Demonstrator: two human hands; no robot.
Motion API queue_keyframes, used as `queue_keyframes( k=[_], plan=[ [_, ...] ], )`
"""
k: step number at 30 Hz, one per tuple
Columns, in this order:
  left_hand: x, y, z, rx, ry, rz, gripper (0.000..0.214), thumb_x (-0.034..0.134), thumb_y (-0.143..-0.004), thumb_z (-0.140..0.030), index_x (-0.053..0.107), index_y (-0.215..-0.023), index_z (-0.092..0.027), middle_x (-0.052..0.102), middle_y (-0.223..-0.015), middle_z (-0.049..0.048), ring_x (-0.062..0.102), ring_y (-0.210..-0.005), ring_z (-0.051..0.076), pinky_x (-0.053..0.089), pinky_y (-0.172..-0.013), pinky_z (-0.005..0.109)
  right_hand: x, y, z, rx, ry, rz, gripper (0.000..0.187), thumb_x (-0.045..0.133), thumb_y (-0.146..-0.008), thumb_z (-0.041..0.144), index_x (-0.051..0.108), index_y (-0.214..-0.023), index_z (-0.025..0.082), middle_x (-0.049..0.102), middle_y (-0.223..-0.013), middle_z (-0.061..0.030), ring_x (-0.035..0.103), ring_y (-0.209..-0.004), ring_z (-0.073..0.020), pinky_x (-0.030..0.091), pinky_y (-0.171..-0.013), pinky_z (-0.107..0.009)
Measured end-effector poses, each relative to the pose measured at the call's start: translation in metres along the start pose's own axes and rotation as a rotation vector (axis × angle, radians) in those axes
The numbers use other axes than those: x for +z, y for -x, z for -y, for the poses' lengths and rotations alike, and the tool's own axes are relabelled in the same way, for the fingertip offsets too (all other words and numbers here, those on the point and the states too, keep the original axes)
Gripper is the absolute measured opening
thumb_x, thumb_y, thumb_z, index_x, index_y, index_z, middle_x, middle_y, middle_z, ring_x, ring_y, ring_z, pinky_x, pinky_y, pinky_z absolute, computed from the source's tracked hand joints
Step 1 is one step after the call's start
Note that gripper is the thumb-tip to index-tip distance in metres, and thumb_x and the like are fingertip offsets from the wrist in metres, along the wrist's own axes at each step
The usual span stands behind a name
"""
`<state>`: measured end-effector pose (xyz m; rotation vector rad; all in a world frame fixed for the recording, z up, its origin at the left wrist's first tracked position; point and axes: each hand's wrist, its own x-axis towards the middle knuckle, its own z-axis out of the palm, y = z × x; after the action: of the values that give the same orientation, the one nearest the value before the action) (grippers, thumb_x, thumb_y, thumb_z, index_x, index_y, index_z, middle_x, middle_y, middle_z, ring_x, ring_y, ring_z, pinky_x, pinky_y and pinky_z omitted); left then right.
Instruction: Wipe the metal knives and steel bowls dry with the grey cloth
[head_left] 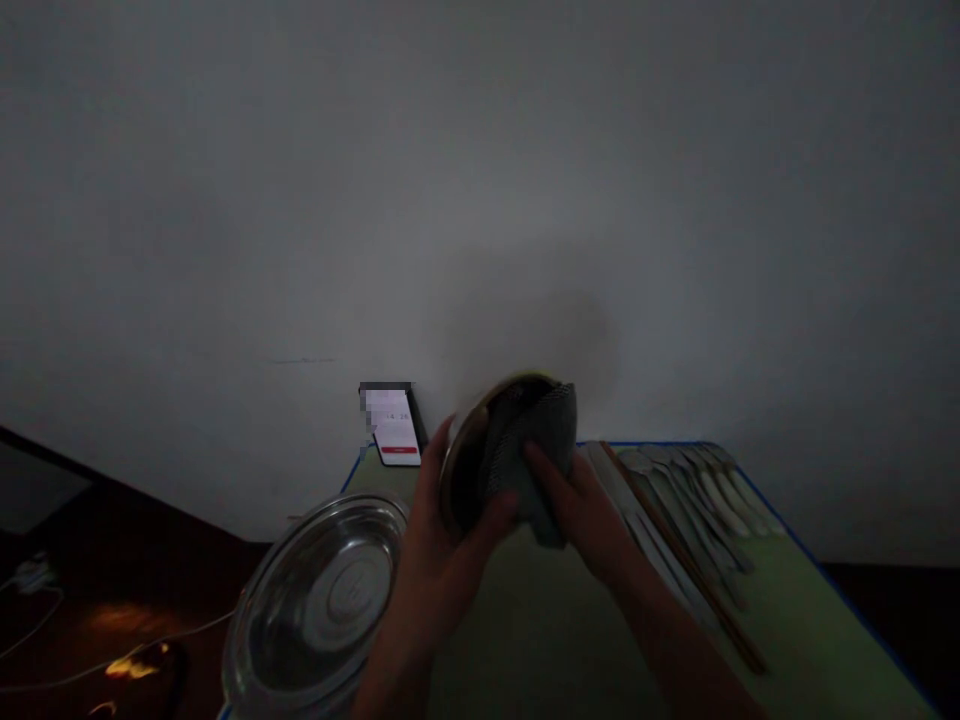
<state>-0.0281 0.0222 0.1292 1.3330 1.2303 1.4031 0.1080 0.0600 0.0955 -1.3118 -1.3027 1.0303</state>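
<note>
My left hand grips a small round metal bowl, tilted on its side above the table. My right hand presses a grey checked cloth into the bowl, fingers closed on the cloth. Both hands meet over the middle of a green table with a blue edge. The scene is dim.
A large shiny steel bowl sits at the table's left front corner. Several spoons and chopsticks lie in a row along the right side. A lit phone leans against the white wall at the back. Cables lie on the dark floor at left.
</note>
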Motion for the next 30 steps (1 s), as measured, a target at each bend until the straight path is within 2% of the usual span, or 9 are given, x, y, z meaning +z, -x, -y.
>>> queue_keyframes(
  k=[2,4,10,14,18,21,24,27,30],
  plan=[
    [-0.001,0.0,-0.002,0.0,-0.006,-0.001,0.082,0.075,-0.067,-0.028,0.035,-0.138,-0.032,0.056,-0.131,0.005,0.052,-0.119,0.028,0.046,-0.096,0.036,0.002,0.001,0.0,0.015,-0.028,0.063,0.047,0.047,-0.081,0.057,0.06,-0.102,0.017,0.068,-0.1,-0.0101,0.062,-0.094,-0.026,0.048,-0.079,-0.036],
    [-0.005,0.0,-0.005,-0.012,-0.006,0.063,0.082,0.075,-0.068,-0.029,0.034,-0.139,-0.033,0.057,-0.13,0.0046,0.053,-0.118,0.028,0.047,-0.095,0.037,-0.003,0.0,0.0,-0.051,0.009,0.053,0.042,0.051,-0.08,0.053,0.06,-0.102,0.018,0.067,-0.102,-0.0098,0.061,-0.096,-0.0255,0.047,-0.081,-0.037],
    [-0.019,0.001,-0.006,-0.076,-0.149,0.263,0.042,0.061,-0.082,-0.033,0.055,-0.123,-0.031,0.062,-0.124,0.0038,0.058,-0.112,0.024,0.048,-0.093,0.035,-0.037,-0.011,0.006,-0.15,0.222,-0.14,0.036,0.06,-0.074,0.049,0.058,-0.094,0.019,0.066,-0.087,-0.0054,0.06,-0.078,-0.0219,0.046,-0.069,-0.034],
    [-0.014,0.0,-0.004,-0.069,-0.187,0.349,0.045,0.058,-0.084,-0.031,0.05,-0.128,-0.032,0.058,-0.129,0.0028,0.054,-0.117,0.022,0.043,-0.099,0.033,-0.041,-0.013,0.007,-0.162,0.189,-0.181,0.041,0.064,-0.07,0.05,0.058,-0.096,0.019,0.066,-0.087,-0.0048,0.06,-0.077,-0.021,0.046,-0.066,-0.031],
    [-0.009,-0.002,-0.001,-0.033,-0.12,0.265,0.059,0.067,-0.077,-0.026,0.046,-0.131,-0.031,0.056,-0.132,0.0039,0.05,-0.122,0.023,0.041,-0.101,0.033,-0.026,-0.011,0.001,-0.092,0.153,-0.218,0.044,0.056,-0.075,0.055,0.06,-0.096,0.017,0.068,-0.089,-0.0079,0.062,-0.083,-0.0237,0.047,-0.071,-0.034],
    [-0.01,-0.002,0.0,-0.021,-0.06,0.159,0.065,0.071,-0.073,-0.024,0.043,-0.131,-0.028,0.056,-0.131,0.0059,0.051,-0.121,0.024,0.045,-0.098,0.033,-0.015,-0.01,-0.004,-0.074,0.122,-0.109,0.044,0.049,-0.08,0.055,0.063,-0.095,0.016,0.068,-0.089,-0.0094,0.063,-0.086,-0.0248,0.048,-0.073,-0.034],
    [-0.014,-0.001,-0.002,-0.038,-0.057,0.182,0.057,0.066,-0.078,-0.028,0.042,-0.129,-0.028,0.058,-0.129,0.0053,0.054,-0.117,0.023,0.047,-0.094,0.032,-0.017,-0.011,-0.007,-0.111,0.147,-0.009,0.041,0.053,-0.079,0.052,0.062,-0.098,0.017,0.069,-0.09,-0.0093,0.063,-0.085,-0.0246,0.048,-0.071,-0.034],
    [-0.02,-0.001,-0.004,-0.081,-0.222,0.283,0.043,0.057,-0.084,-0.034,0.045,-0.125,-0.027,0.06,-0.125,0.0045,0.056,-0.114,0.021,0.047,-0.092,0.031,-0.028,-0.013,-0.006,-0.156,0.237,-0.062,0.041,0.06,-0.074,0.046,0.056,-0.104,0.017,0.068,-0.093,-0.0091,0.063,-0.082,-0.024,0.048,-0.07,-0.034],
    [-0.023,-0.003,-0.005,-0.126,-0.508,0.376,0.03,0.049,-0.087,-0.04,0.057,-0.107,-0.02,0.069,-0.106,0.0068,0.063,-0.1,0.023,0.049,-0.084,0.033,-0.038,-0.013,0.0,-0.206,0.348,-0.119,0.034,0.063,-0.072,0.041,0.054,-0.096,0.019,0.066,-0.086,-0.0062,0.062,-0.078,-0.0228,0.046,-0.067,-0.033]
  ],
)
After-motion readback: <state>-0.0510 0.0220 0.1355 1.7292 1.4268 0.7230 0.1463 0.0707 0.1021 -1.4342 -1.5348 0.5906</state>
